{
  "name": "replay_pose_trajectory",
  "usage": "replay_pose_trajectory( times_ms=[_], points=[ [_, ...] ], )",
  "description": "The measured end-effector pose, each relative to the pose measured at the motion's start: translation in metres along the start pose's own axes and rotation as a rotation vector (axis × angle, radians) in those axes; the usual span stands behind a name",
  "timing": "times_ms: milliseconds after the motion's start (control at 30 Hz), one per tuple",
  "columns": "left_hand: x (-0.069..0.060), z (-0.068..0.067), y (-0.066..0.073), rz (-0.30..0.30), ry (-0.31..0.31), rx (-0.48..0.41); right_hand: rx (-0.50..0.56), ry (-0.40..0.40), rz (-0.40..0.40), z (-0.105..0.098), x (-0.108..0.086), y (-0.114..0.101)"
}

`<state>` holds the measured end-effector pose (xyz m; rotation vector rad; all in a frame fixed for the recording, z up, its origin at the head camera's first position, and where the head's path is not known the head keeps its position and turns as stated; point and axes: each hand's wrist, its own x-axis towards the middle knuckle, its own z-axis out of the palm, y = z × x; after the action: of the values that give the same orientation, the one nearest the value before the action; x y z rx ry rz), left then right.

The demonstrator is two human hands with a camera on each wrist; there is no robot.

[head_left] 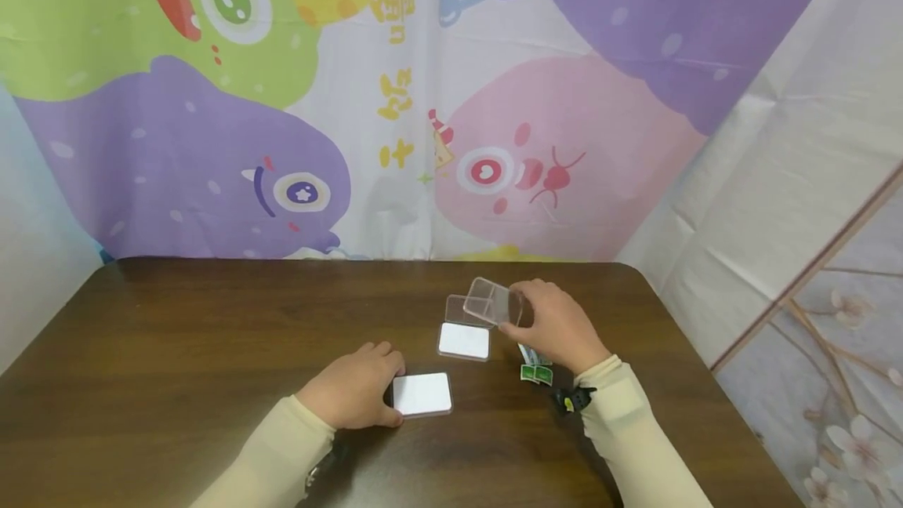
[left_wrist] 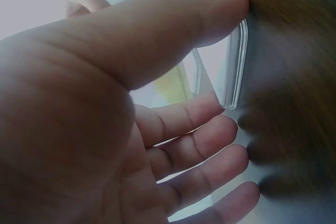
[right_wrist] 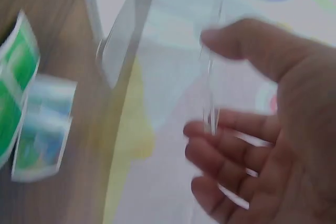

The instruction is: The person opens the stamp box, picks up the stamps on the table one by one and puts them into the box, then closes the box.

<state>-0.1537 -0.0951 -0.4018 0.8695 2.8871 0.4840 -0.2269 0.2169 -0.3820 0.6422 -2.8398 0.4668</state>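
On the table, my left hand [head_left: 356, 389] pinches a clear plastic box with white contents [head_left: 423, 394] by its left side. Its thumb lies at the near corner and the index finger at the far one, also visible in the left wrist view. My right hand [head_left: 557, 324] holds a clear plastic case piece [head_left: 487, 300] tilted above the table, between thumb and fingers; the right wrist view has this piece [right_wrist: 211, 93] edge-on and blurred. Behind and to the right of the first box lies a second box with white contents [head_left: 463, 341], a clear lid-like part [head_left: 458, 310] at its far side.
Green printed cards or stickers [head_left: 536, 374] lie beneath the right wrist, beside a bluish printed piece [right_wrist: 43, 129]. A cartoon-patterned cloth [head_left: 395, 218] hangs behind the wooden table [head_left: 212, 335]. A flowered panel [head_left: 846, 351] stands at the right.
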Motion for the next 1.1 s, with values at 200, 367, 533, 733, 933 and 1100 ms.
replay_pose_trajectory(
  times_ms=[200,367,533,733,933,1100],
  points=[
    [0.000,0.000,0.000,-0.001,0.001,0.000,0.015,0.029,0.209,0.003,0.000,0.023],
    [0.001,0.000,-0.001,-0.008,-0.002,-0.002,-0.002,0.015,0.246,0.010,-0.001,0.033],
    [0.001,0.000,0.000,-0.001,0.005,0.006,-0.039,0.000,0.248,0.015,-0.004,0.042],
    [0.001,0.000,0.001,0.001,0.002,0.008,-0.022,-0.012,0.271,0.018,-0.004,0.050],
    [0.002,0.000,0.000,-0.004,-0.003,0.006,0.032,-0.055,0.343,0.020,-0.004,0.054],
    [0.001,0.001,0.000,0.000,-0.003,0.007,0.031,-0.072,0.354,0.021,-0.005,0.056]
  ],
)
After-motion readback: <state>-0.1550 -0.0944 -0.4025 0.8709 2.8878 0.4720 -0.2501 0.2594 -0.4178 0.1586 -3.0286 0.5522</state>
